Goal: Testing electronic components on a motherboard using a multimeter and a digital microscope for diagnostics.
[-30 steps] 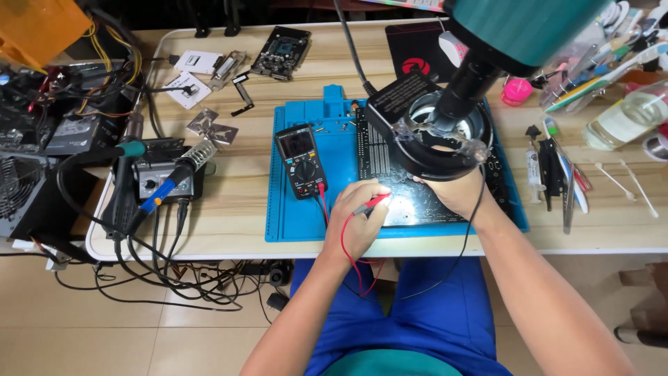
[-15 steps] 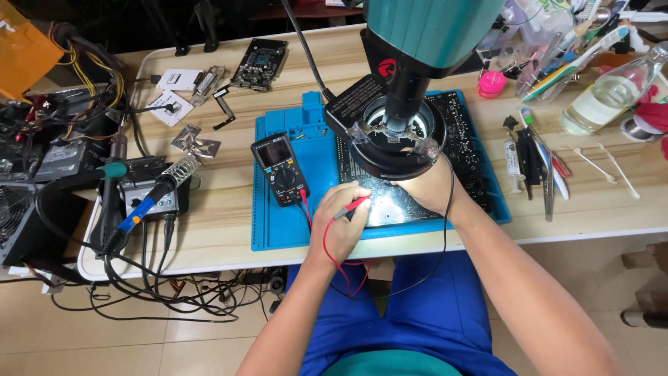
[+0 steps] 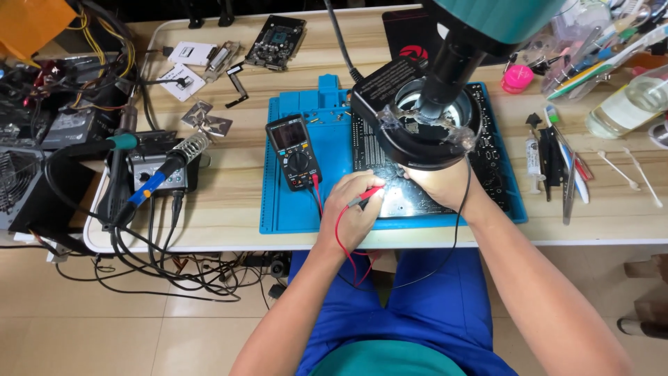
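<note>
- Circuit board (image 3: 424, 198), dark and brightly lit, lies on a blue work mat (image 3: 306, 209) at the front edge of a wooden bench (image 3: 229, 195), partly hidden beneath the black ring light (image 3: 417, 132) of a teal microscope head (image 3: 494, 17).
- Left hand (image 3: 353, 207) is closed around a red test probe (image 3: 367, 197), tip slanting toward the board's near-left area; its red lead loops down toward the blue-clad lap.
- Right hand (image 3: 437, 182) sits mostly under the ring light, and whether its fingers pinch anything cannot be told; a black lead (image 3: 456, 237) runs off from it past the forearm.
- A black multimeter (image 3: 295, 152) lies face up on the mat just left of the board, both leads plugged into its lower end.
- The step appears to be probing points on the board; judged from the pose, the next move calls for steady tips placed on small contacts without slipping across neighbours.
- A soldering iron (image 3: 160, 177) rests in its stand, well left; tweezers and swabs (image 3: 619, 174) lie to the right.
</note>
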